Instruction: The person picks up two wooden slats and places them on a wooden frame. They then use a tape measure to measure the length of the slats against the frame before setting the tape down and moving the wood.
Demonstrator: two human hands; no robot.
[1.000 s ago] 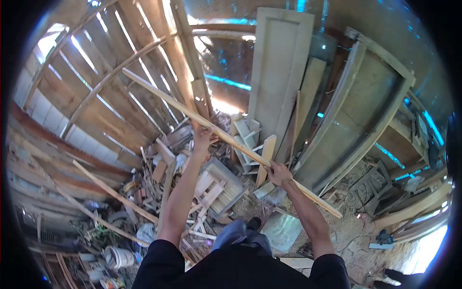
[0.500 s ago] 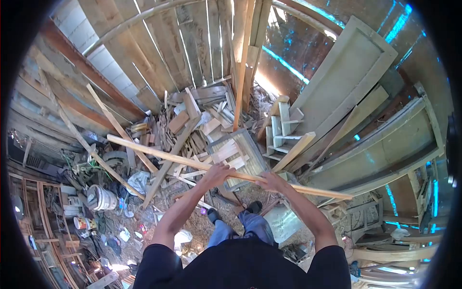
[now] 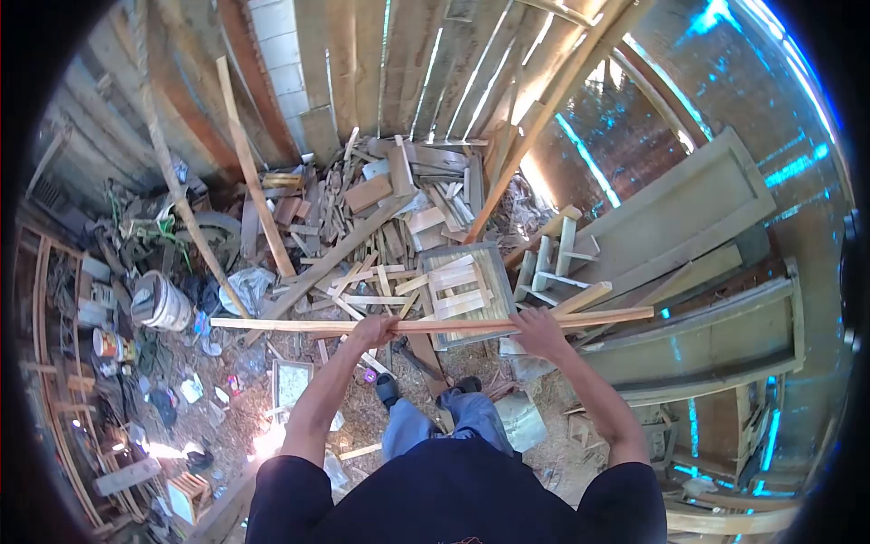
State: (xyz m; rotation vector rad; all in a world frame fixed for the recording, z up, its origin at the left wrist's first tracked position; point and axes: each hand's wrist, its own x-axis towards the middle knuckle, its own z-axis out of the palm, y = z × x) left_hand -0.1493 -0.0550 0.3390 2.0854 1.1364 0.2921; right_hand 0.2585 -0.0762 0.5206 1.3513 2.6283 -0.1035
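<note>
A wall of upright planks (image 3: 399, 63) fills the top of the frame, with light showing through its gaps. At the right, a pale door panel (image 3: 680, 218) leans at a slant. Below the wall, in the upper centre, a heap of scrap wood (image 3: 399, 208) lies on the dirt floor. A long wooden strip (image 3: 444, 324) runs almost level across the middle of the frame, from centre left to centre right, above the floor and in front of the heap. Just behind it at the centre, a slatted frame (image 3: 467, 290) lies tilted with loose pieces on top. A white bucket (image 3: 159, 301) lies on its side at the left. The left hand (image 3: 372, 331) has its fingers curled closed around the strip left of centre. The right hand (image 3: 539, 331) grips it the same way right of centre, well apart from the left.
</note>
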